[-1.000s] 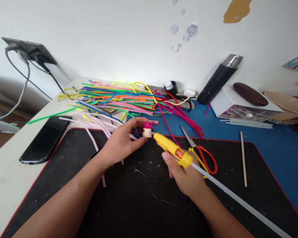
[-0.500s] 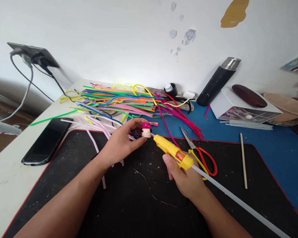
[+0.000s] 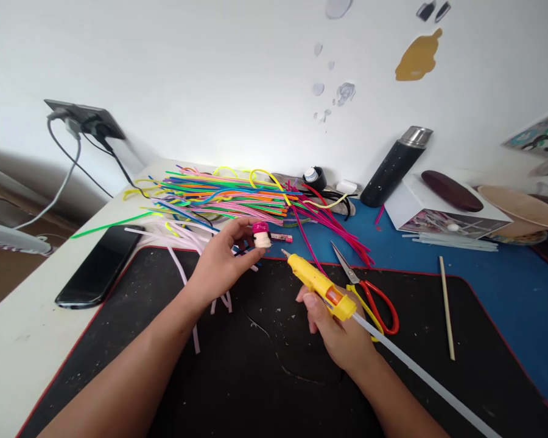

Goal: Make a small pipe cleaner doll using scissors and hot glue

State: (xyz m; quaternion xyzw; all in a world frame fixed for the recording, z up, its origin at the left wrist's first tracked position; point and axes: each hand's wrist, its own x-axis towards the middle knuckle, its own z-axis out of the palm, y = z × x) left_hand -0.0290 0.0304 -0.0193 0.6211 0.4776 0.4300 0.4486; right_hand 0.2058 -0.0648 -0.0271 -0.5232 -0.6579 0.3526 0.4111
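The left hand's (image 3: 219, 263) fingers are clamping a small figure (image 3: 261, 236), magenta above cream. The right hand's (image 3: 340, 328) fingers are gripping a yellow glue gun (image 3: 318, 281).

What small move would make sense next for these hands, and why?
Probably a slight turn of the small pink-topped piece in the left hand. Its nozzle a gap away, the yellow glue gun in the right hand points towards that piece without touching it, which seems to leave room for turning.
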